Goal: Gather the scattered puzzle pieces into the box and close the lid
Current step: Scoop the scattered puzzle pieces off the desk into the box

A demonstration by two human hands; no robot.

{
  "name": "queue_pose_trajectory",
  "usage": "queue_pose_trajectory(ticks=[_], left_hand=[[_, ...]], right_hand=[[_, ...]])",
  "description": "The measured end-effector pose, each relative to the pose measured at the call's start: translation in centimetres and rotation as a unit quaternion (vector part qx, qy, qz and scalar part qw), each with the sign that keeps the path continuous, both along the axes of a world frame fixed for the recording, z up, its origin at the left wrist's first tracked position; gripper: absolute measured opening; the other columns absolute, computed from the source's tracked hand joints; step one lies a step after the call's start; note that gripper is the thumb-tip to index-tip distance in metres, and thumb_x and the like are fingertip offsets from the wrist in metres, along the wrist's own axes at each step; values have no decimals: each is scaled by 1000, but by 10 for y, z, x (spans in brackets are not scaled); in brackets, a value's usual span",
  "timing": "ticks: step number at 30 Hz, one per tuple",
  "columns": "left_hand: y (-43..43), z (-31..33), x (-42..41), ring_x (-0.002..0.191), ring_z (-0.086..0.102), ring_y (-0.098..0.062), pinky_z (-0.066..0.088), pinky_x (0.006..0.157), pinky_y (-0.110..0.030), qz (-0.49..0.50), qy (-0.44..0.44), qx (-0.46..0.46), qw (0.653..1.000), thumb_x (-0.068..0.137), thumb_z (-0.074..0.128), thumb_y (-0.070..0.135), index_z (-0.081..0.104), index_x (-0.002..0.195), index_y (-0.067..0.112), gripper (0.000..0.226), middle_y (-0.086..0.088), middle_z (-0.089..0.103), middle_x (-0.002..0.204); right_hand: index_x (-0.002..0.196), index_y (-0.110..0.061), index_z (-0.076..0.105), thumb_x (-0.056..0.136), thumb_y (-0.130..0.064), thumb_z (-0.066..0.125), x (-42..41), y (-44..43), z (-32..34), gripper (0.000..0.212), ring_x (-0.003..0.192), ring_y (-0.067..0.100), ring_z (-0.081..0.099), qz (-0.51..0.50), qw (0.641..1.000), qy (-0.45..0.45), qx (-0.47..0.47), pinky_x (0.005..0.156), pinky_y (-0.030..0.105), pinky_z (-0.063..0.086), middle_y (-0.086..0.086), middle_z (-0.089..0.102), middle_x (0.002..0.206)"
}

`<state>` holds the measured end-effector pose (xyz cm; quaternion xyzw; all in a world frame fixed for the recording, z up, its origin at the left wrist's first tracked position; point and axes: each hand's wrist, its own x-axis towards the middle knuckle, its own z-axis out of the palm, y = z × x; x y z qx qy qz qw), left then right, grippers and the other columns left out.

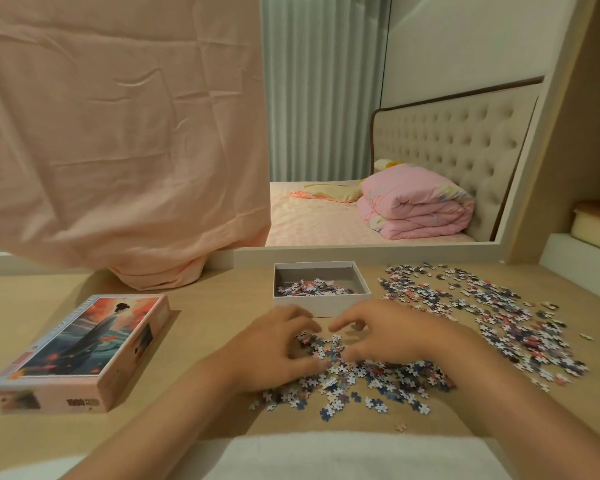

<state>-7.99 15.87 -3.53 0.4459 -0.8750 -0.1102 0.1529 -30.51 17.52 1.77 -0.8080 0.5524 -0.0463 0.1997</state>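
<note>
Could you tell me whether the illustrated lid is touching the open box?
Apart. The head view shows the lid lying left of the box, with a bare stretch of table between them.

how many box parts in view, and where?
2. The open box base sits at centre with some puzzle pieces inside. The printed lid lies to its left, apart from it, picture side up. None seem hidden.
</note>
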Motion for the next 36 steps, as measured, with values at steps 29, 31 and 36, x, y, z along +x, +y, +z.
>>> queue_pose_trajectory(ticks=[29, 31, 36], left_hand=[[-7, -8, 29, 140, 16, -9, 24, 114, -37, 49, -128, 61, 989, 74, 45, 83, 15, 153, 39, 95, 15, 19, 156], [-6, -14, 33, 141, 9, -12, 18, 116, -39, 55, -174, 65, 981, 68, 37, 89, 6, 153, 40, 103, 16, 11, 157], [-9, -23, 15, 138, 13, -14, 18, 114, -36, 36, -148, -4, 988, 86, 38, 76, 9, 154, 36, 85, 9, 19, 153]], right_hand=[[139, -29, 50, 81, -73, 54, 11, -2, -36, 73, 134, 22, 34, -68, 995, 66, -35, 105, 44, 41, 1, 40, 139], [143, -26, 42, 77, -83, 45, 19, 0, -42, 87, 134, 24, 32, -71, 989, 122, -45, 103, 46, 42, 4, 37, 139], [147, -27, 37, 84, -79, 39, 37, -3, -50, 82, 130, 23, 32, -61, 985, 131, -89, 96, 43, 44, 5, 37, 134]])
